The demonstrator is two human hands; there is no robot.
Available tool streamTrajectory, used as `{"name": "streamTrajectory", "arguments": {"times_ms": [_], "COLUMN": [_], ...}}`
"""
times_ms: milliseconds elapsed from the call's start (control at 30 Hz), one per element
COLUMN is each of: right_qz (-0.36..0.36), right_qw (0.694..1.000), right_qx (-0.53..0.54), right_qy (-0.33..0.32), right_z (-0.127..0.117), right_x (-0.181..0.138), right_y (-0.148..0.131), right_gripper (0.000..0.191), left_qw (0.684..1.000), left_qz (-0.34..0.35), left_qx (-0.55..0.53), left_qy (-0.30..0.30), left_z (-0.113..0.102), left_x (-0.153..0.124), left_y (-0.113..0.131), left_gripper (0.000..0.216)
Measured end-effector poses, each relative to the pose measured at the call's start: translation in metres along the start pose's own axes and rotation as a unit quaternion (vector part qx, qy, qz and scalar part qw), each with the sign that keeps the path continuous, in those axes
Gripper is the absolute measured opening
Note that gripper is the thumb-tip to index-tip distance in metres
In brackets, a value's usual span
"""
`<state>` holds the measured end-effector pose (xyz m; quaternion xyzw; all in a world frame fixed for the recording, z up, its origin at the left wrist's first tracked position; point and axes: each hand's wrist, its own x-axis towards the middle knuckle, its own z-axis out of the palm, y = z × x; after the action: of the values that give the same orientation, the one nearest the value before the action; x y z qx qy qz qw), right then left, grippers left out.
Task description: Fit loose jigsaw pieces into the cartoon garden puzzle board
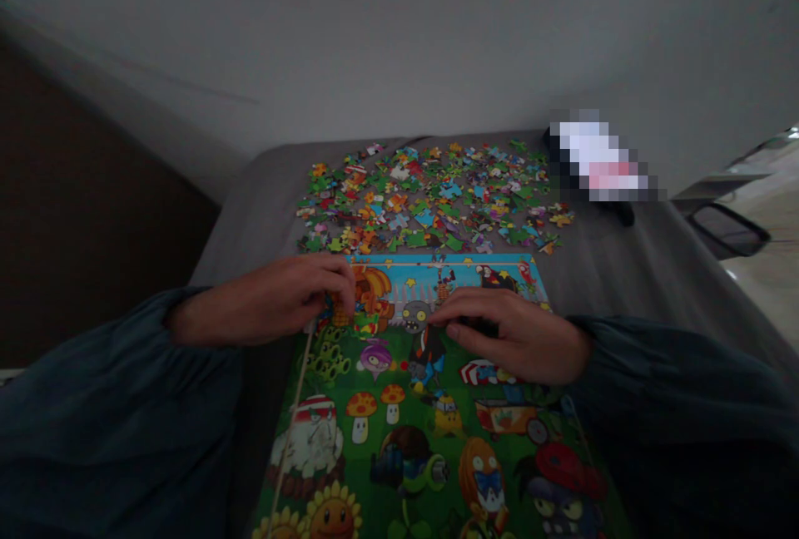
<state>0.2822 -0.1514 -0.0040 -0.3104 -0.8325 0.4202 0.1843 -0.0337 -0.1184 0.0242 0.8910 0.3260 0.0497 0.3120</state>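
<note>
A cartoon puzzle board (399, 406) with plant and zombie figures lies in front of me, a thin pale frame line along its edges. My left hand (293, 294) is over its upper left corner, fingers bent downward and closed together. Whatever may be between those fingertips is hidden. Lower and to the right, my right hand (508, 331) rests on the picture beside the grey zombie figure, its fingers stretched out and its thumb apart. Beyond the board's blue top edge, many loose puzzle pieces (424, 215) are spread in a wide patch.
Grey cloth (262, 190) covers the surface beneath everything, with a pale wall (387, 40) behind it. A phone-like object (599, 156), blurred by pixels, lies at the back right. A dark-framed object (730, 227) stands past the right edge.
</note>
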Motion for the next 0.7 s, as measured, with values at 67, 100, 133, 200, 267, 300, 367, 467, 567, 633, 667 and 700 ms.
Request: {"name": "streamTrajectory", "arguments": {"times_ms": [67, 100, 133, 200, 267, 300, 367, 467, 567, 633, 667, 700], "right_qz": [0.002, 0.002, 0.002, 0.005, 0.008, 0.009, 0.009, 0.005, 0.003, 0.004, 0.004, 0.004], "right_qw": [1.000, 1.000, 1.000, 1.000, 1.000, 1.000, 1.000, 1.000, 1.000, 1.000, 1.000, 1.000], "right_qx": [-0.001, -0.001, -0.001, -0.002, -0.005, -0.007, -0.010, -0.010, -0.008, -0.009, -0.009, -0.009], "right_qy": [-0.001, -0.003, -0.004, -0.006, -0.007, -0.008, -0.008, -0.004, 0.000, -0.002, -0.002, -0.001], "right_z": [0.000, 0.000, 0.000, 0.000, -0.001, -0.001, 0.000, 0.000, 0.001, 0.001, 0.001, 0.001], "right_x": [0.000, 0.000, 0.000, 0.001, 0.001, 0.001, 0.001, 0.000, 0.000, 0.000, 0.000, 0.000], "right_y": [0.000, 0.000, 0.000, -0.001, -0.002, -0.002, -0.002, -0.001, 0.000, 0.001, 0.001, 0.001], "right_gripper": [0.025, 0.025, 0.025, 0.025, 0.025, 0.025, 0.026, 0.025, 0.026, 0.026, 0.026, 0.026], "left_qw": [0.999, 0.998, 0.998, 0.997, 0.997, 0.996, 0.995, 0.992, 0.986, 0.983, 0.982, 0.983], "left_qz": [-0.022, -0.032, -0.039, -0.047, -0.052, -0.057, -0.067, -0.093, -0.145, -0.167, -0.170, -0.171], "left_qx": [0.025, 0.037, 0.046, 0.054, 0.060, 0.064, 0.075, 0.083, 0.071, 0.061, 0.060, 0.061], "left_qy": [0.023, 0.031, 0.033, 0.023, 0.015, 0.013, 0.008, -0.017, -0.045, -0.050, -0.048, -0.043], "left_z": [0.001, 0.002, 0.003, 0.007, 0.010, 0.010, 0.009, 0.004, -0.003, -0.006, -0.007, -0.008], "left_x": [0.000, 0.000, 0.001, 0.003, 0.004, 0.004, 0.002, -0.007, -0.016, -0.020, -0.021, -0.021], "left_y": [0.000, 0.001, 0.001, 0.003, 0.004, 0.004, 0.002, -0.003, -0.009, -0.012, -0.013, -0.013], "left_gripper": [0.027, 0.023, 0.021, 0.025, 0.023, 0.021, 0.018, 0.018, 0.020, 0.021, 0.020, 0.020]}}
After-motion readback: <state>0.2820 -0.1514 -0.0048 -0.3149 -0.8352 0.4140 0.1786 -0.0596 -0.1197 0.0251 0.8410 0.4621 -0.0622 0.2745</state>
